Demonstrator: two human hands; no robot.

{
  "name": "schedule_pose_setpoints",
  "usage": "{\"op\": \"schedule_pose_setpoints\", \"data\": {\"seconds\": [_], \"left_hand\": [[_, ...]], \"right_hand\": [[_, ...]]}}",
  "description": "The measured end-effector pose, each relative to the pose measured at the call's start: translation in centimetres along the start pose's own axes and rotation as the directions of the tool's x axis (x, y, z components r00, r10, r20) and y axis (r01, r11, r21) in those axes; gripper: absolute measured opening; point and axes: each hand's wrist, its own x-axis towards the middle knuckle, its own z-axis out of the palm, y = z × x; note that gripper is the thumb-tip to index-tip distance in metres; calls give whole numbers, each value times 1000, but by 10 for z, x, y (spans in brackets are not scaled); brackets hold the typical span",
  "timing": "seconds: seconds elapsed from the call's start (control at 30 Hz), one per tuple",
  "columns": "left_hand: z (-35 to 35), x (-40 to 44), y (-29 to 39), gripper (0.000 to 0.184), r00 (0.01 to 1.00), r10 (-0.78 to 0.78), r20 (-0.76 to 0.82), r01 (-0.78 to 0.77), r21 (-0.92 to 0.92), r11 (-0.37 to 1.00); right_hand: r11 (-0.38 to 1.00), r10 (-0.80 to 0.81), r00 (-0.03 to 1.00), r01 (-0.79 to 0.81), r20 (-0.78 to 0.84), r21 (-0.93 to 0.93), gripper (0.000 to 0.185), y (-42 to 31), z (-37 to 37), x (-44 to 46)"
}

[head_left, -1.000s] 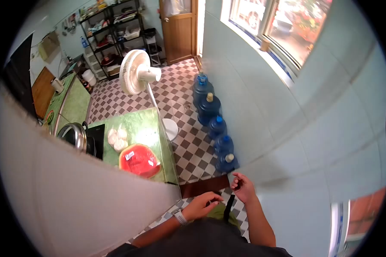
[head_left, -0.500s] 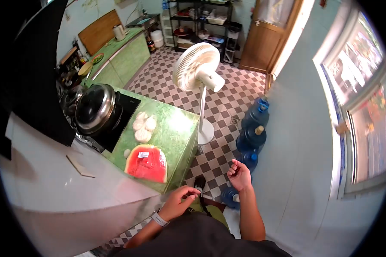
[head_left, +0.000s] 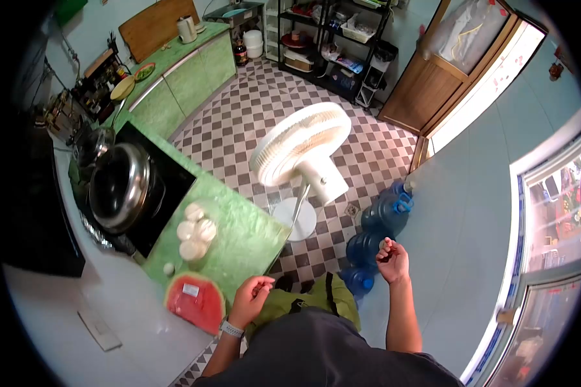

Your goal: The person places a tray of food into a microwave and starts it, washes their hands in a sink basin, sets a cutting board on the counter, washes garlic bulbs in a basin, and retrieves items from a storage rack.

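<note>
My left hand (head_left: 248,300), with a light watch band on the wrist, hangs in the air just right of a wrapped watermelon piece (head_left: 197,302). Its fingers are loosely bent, apart from the thumb, and hold nothing. Raised on the other side, my right hand (head_left: 394,262) is half-curled with a hollow palm and nothing visible in it. Behind it in the view stand large blue water bottles (head_left: 386,214) along the wall. On the green counter (head_left: 239,226) lie several white round items (head_left: 195,231) in clear wrapping and one small white egg-like item (head_left: 168,269).
A white standing fan (head_left: 303,145) is on the checkered floor (head_left: 219,122) ahead. A lidded pot (head_left: 119,187) sits on the black cooktop (head_left: 174,174) at left. Farther back are black shelves (head_left: 323,48) and a brown door (head_left: 426,84). A wall with windows runs along the right.
The view has moved forward and tilted, bringing the fan and bottles nearer. My left hand has shifted left in view, my right hand slightly right. Neither has taken hold of anything.
</note>
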Motion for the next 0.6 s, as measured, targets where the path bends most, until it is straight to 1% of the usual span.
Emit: {"op": "schedule_pose_setpoints", "data": {"seconds": [0.03,0.07,0.13,0.17,0.2,0.23,0.3,0.33,0.37,0.4,0.43,0.47,0.5,0.53,0.57,0.6], "left_hand": [[5,11,-2,16,1000,9,-4,-9,6,1000],[11,24,-5,15,998,-33,-44,34,27,999],[23,52,-16,15,989,-73,-128,81,58,995],[30,61,-22,15,982,-87,-166,100,71,992],[38,67,-31,15,973,-96,-212,121,107,987],[44,72,-39,15,960,-100,-263,141,142,980],[67,86,-41,14,911,-180,-371,279,236,931],[80,90,-59,14,901,-167,-400,275,230,933],[91,89,-83,16,877,-205,-435,305,172,937],[101,75,-104,18,847,-254,-468,340,107,934],[112,64,-120,18,827,-255,-501,343,90,935],[125,62,-144,20,784,-442,-435,510,45,859],[138,60,-168,21,709,-612,-351,663,34,748],[146,43,-241,24,788,-586,-188,388,-587,711],[155,36,-283,27,841,-540,-19,117,-969,217],[172,60,-247,27,657,-711,-250,573,-448,687]], "right_hand": [[1000,-1,999,0,36,12,11,-16,7,17],[1000,3,1000,-3,-19,18,10,-34,15,34],[999,48,999,-48,-1,15,10,-64,19,86],[997,71,997,-71,10,-3,10,-78,21,113],[994,105,994,-105,-27,-11,11,-92,24,139],[987,160,987,-160,-11,-4,12,-105,28,165],[978,206,979,-206,0,-41,13,-134,33,231],[972,220,976,-218,9,-91,14,-149,37,257],[972,185,983,-183,-4,-150,14,-164,53,272],[969,198,980,-197,-7,-148,14,-178,63,286],[968,203,979,-201,-2,-153,14,-192,77,300],[962,203,979,-197,14,-188,14,-205,95,312],[958,197,980,-185,30,-220,14,-219,107,324],[948,225,974,-210,34,-240,14,-233,117,337],[941,214,977,-201,18,-271,15,-243,128,351],[948,205,979,-195,17,-252,14,-254,132,368]]}}
